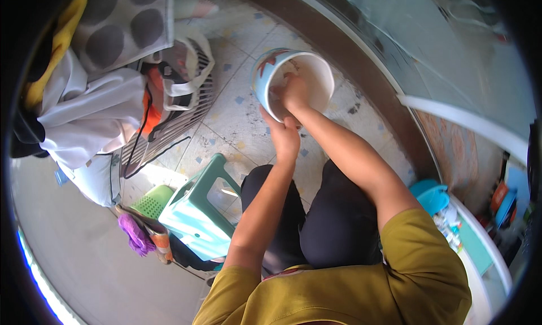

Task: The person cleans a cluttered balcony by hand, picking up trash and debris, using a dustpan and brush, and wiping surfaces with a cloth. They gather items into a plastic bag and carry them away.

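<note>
A round bucket, light blue outside with a red starfish-like print and white inside, is tilted so its mouth faces me. My left hand grips its lower rim, thumb on the near edge and fingers underneath. Inside the mouth is my right hand, its fingers near or against the inner wall. Part of those fingers is in shadow, and I cannot tell whether they hold anything. Dark marks show on the inner wall above them. My knees in dark trousers are bent below the bucket.
Left of my knees stands a green plastic stool, beside a light green perforated basket and a purple cloth. Clothes hang over a slatted rack. The tiled floor has dark smudges. Glass panels and a blue basin are at right.
</note>
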Demonstrator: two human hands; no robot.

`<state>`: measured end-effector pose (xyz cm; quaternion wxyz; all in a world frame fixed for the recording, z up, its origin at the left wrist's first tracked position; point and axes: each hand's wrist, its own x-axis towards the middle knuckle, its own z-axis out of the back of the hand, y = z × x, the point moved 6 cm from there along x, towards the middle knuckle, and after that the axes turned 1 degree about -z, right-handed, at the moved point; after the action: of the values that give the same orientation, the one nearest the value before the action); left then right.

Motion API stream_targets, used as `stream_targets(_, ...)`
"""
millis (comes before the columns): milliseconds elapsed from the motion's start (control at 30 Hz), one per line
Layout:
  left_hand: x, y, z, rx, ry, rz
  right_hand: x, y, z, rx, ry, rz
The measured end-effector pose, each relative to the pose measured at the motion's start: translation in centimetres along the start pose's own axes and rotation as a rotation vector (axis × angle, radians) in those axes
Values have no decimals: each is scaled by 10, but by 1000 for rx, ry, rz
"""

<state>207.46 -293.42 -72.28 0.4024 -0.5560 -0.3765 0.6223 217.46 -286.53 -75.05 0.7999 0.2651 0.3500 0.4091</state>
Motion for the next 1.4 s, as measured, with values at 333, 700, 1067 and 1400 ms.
stream_targets(333,-15,44,4,-122,306,342,-190,-102,241,619,-302,-14)
stream_targets(700,2,54,32,-175,394,482,-747,-327,340,296,-1656,-1003)
stream_targets(1067,-14,52,52,-146,339,484,-763,-417,330,342,-1484,-1275)
stream_targets(1400,-10,68,80,-94,358,495,-865,-555,343,-702,-354,-1595)
